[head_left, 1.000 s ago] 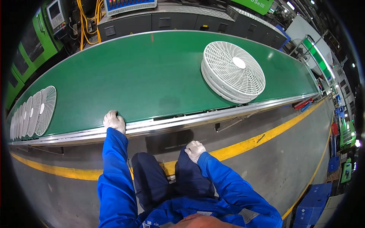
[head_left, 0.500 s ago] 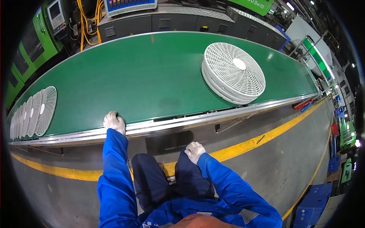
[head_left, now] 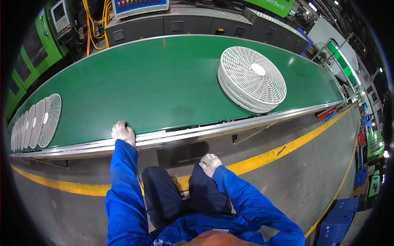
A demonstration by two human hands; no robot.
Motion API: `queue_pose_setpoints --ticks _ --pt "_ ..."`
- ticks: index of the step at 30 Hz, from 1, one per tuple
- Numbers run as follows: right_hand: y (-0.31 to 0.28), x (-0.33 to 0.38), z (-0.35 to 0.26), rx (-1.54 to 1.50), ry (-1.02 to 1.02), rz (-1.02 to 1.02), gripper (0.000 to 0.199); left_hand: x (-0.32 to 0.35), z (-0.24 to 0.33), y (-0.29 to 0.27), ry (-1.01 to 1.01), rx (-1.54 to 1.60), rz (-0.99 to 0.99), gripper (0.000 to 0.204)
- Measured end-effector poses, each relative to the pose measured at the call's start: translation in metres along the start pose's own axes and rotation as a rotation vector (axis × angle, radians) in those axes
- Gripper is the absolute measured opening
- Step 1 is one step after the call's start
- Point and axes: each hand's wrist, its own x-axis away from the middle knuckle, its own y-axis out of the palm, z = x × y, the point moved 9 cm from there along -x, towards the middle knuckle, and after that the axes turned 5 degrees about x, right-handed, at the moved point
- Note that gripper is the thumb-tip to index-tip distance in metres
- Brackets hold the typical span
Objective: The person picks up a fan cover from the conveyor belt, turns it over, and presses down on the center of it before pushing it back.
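Note:
My left hand, in a whitish work glove, rests on the metal edge rail of a green conveyor belt. Its fingers bend loosely over the belt side and hold nothing. My right hand, gloved alike, lies on my right knee with its fingers draped over the dark trousers. To the right on the belt sits a stack of round white fan grilles, their spokes meeting at a solid centre disc. More white fan grilles lie overlapped in a row at the far left.
Behind the belt run dark grey cabinets with a control box on top. Green machinery and yellow cables stand at the back left. A yellow line crosses the grey floor. Blue boxes are at the lower right.

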Motion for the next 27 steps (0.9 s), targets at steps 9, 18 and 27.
queue_pose_setpoints --ticks 9,18,27 --pt "0.0024 0.0002 0.0017 0.009 -0.003 -0.020 0.024 -0.0004 0.0026 -0.0015 0.015 0.003 0.013 0.037" --pt "0.0049 -0.0004 0.0016 0.017 -0.017 -0.013 0.024 -0.0005 0.0021 -0.0022 0.005 0.005 0.006 0.037" --pt "0.0041 0.0002 0.0012 0.002 -0.024 -0.002 0.024 0.0000 0.0032 -0.0034 -0.008 0.004 -0.001 0.037"
